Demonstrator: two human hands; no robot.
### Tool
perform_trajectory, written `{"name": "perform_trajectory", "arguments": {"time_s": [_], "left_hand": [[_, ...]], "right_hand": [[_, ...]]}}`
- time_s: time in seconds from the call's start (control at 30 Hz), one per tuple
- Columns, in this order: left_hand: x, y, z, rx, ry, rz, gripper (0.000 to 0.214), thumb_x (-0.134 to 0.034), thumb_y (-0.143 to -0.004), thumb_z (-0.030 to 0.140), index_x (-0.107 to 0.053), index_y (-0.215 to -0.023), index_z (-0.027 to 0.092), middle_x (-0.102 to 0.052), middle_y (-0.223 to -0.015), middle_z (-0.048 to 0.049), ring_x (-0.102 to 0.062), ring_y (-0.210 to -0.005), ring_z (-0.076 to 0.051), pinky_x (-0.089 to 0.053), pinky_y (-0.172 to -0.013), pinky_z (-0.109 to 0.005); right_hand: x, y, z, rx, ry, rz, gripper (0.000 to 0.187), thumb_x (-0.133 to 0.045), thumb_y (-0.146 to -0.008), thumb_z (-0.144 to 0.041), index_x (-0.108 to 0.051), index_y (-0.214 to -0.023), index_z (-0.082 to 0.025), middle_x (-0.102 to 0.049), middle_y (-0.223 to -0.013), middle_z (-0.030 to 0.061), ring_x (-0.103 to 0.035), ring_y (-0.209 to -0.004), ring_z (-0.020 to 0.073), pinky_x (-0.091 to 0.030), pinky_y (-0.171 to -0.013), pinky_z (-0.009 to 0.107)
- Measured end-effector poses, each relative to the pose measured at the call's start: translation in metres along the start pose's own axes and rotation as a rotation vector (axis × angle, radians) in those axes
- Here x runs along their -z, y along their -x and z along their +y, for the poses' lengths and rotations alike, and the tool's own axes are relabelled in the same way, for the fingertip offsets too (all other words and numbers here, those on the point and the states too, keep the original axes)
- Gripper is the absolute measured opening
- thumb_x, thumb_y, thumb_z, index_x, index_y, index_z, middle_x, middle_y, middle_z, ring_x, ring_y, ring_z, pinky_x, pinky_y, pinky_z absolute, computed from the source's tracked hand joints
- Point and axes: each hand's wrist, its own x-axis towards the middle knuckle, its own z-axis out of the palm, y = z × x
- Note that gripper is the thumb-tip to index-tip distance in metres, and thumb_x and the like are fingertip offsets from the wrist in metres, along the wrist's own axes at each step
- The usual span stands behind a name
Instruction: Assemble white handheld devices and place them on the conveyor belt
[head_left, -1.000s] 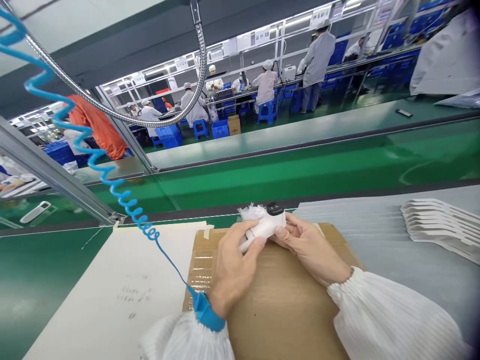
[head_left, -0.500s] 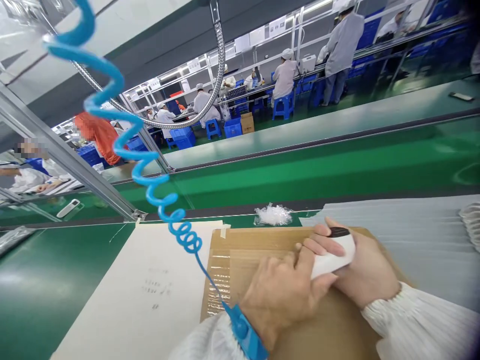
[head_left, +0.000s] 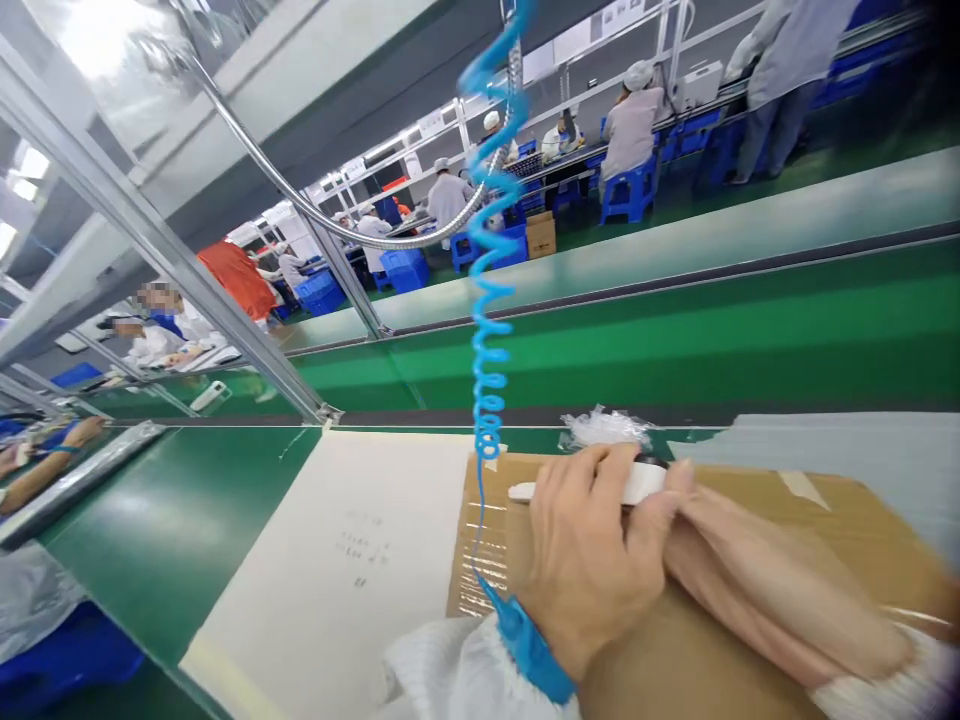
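Note:
A white handheld device with a dark end [head_left: 643, 482] lies level above the brown cardboard [head_left: 555, 690]; its exact kind is unclear. My left hand [head_left: 592, 545] is closed over the middle of it from above, with a narrow white tip showing to the left of the fingers. A blue wrist strap [head_left: 536, 650] with a coiled blue cord [head_left: 491, 355] is on the left wrist. At the device's dark end, my right hand [head_left: 694, 510] grips from the right, its fingers partly hidden and smeared by motion.
A white sheet with faint marks [head_left: 360, 520] lies left of the cardboard. Crumpled clear plastic [head_left: 606, 428] sits behind it, and grey foam sheeting [head_left: 840, 450] is to the right. A green conveyor belt [head_left: 637, 340] runs beyond, and a metal post [head_left: 187, 260] slants at left.
The device has turned from tilted to nearly level, and my left hand now covers more of it. My right hand has shifted towards its dark end. The camera view has swung left.

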Motion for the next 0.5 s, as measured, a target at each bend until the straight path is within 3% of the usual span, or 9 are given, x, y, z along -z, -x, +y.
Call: {"name": "perform_trajectory", "arguments": {"time_s": [0.1,0.17,0.37,0.5], "left_hand": [[-0.006,-0.001,0.002,-0.007,0.009,0.05,0.039,-0.051,-0.098,0.044,-0.067,-0.126,0.023,-0.068,-0.127,-0.0136,-0.058,-0.121,-0.036,-0.042,-0.105,-0.051],[-0.009,-0.002,0.0,-0.017,0.009,0.086,0.037,-0.052,-0.098,0.044,-0.068,-0.123,0.022,-0.069,-0.124,-0.0141,-0.06,-0.117,-0.035,-0.043,-0.104,-0.051],[-0.004,-0.002,-0.008,-0.104,0.06,0.001,0.036,-0.061,-0.094,0.041,-0.065,-0.127,0.028,-0.068,-0.13,-0.0087,-0.06,-0.121,-0.031,-0.042,-0.106,-0.045],[0.002,-0.002,-0.024,-0.104,0.054,0.006,0.046,-0.069,-0.088,0.045,-0.063,-0.131,0.029,-0.069,-0.128,-0.0077,-0.061,-0.118,-0.031,-0.041,-0.105,-0.043]], "right_hand": [[-0.011,0.003,-0.009,-0.137,-0.166,-0.045,0.025,-0.079,-0.075,-0.048,-0.073,-0.086,-0.026,-0.076,-0.103,0.0082,-0.065,-0.116,0.0317,-0.055,-0.102,0.045],[-0.014,0.003,-0.015,-0.149,-0.217,-0.061,0.025,-0.081,-0.073,-0.044,-0.072,-0.089,-0.026,-0.076,-0.104,0.0065,-0.064,-0.119,0.0304,-0.051,-0.107,0.045],[-0.003,0.003,-0.022,-0.163,-0.205,-0.162,0.028,-0.072,-0.085,-0.047,-0.071,-0.102,-0.025,-0.073,-0.112,0.0061,-0.06,-0.123,0.028,-0.045,-0.112,0.047],[0.006,0.0,-0.033,-0.096,-0.178,-0.188,0.033,-0.063,-0.09,-0.058,-0.07,-0.097,-0.026,-0.07,-0.107,0.0047,-0.06,-0.122,0.0272,-0.043,-0.114,0.047]]}}
